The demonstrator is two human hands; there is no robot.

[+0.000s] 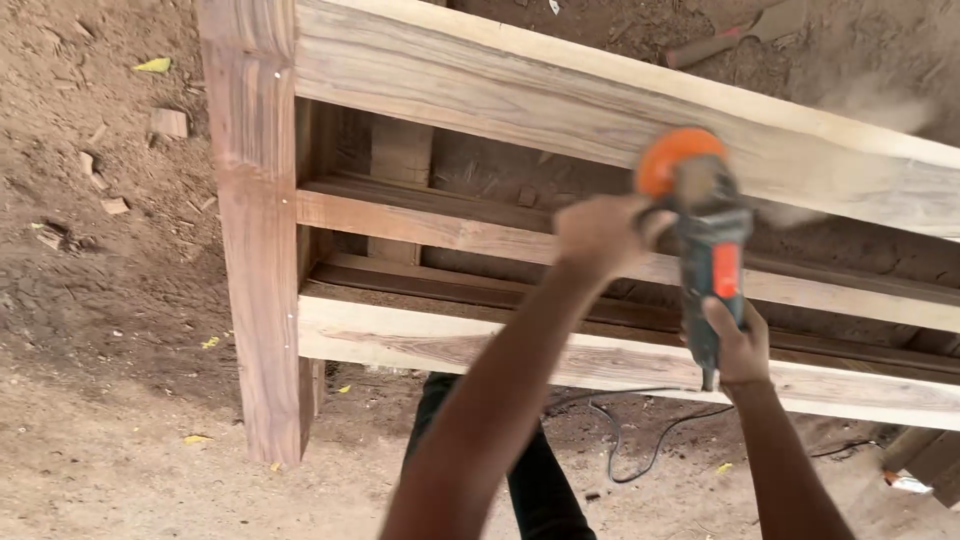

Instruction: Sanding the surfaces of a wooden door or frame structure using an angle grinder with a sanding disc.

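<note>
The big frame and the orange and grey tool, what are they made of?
The frame looks like bare, unpainted wood: pale and reddish boards with grain lines showing. The tool, held by the left hand and right hand, seems to have a hard plastic body, dusty grey-green with an orange patch, and an orange guard at its head; whether that guard is plastic or metal is unclear.

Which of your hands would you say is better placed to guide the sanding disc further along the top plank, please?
Probably the left. The left hand grips the side of the angle grinder beside its orange head, close to the top plank. The right hand holds the rear near the cord, steadying it.
</note>
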